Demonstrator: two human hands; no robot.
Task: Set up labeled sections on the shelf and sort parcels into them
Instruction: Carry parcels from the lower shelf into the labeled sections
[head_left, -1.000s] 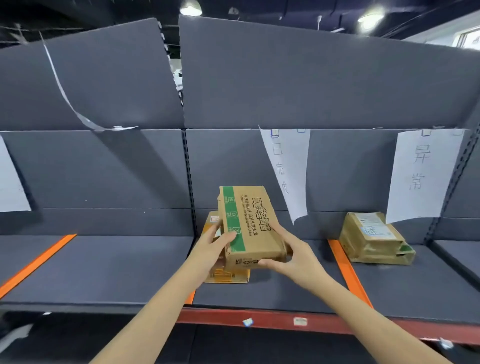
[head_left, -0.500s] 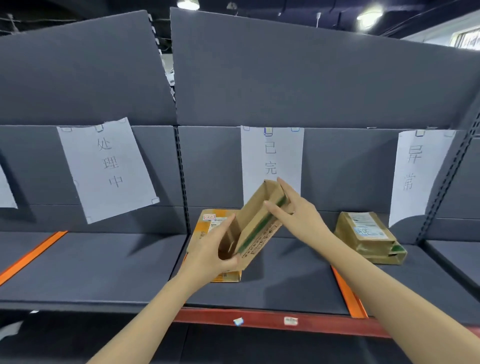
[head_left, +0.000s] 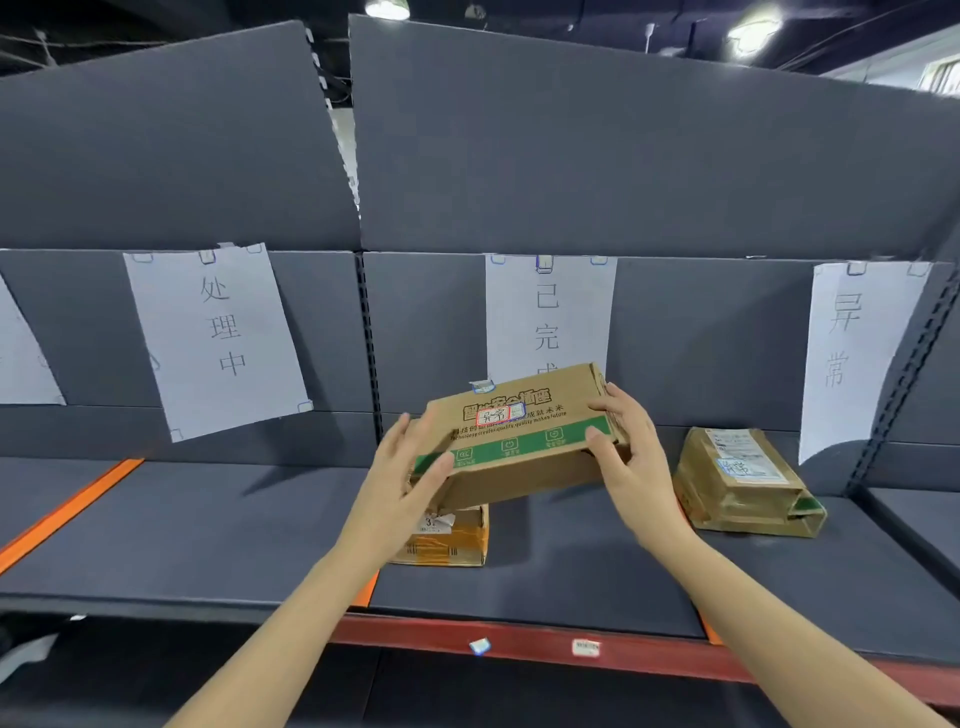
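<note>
Carton (head_left: 519, 441) held tilted just above the orange-taped parcel (head_left: 448, 540), left hand (head_left: 400, 483) and right hand (head_left: 631, 462) each gripping one end.

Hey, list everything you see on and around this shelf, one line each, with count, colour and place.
shelf: one, dark grey, red front rail
cardboard box: one, brown with green stripe, held tilted over the middle section
small box: one, brown with orange tape, on the shelf under the held box
wrapped parcel: one, brown, on the shelf at right
paper signs: four, white, on the back panel, leftmost cut off
divider strips: three, orange, on the shelf deck
ceiling lights: two, white, top of view
left hand: one, holds the box's left end
right hand: one, grips the box's right end
</note>
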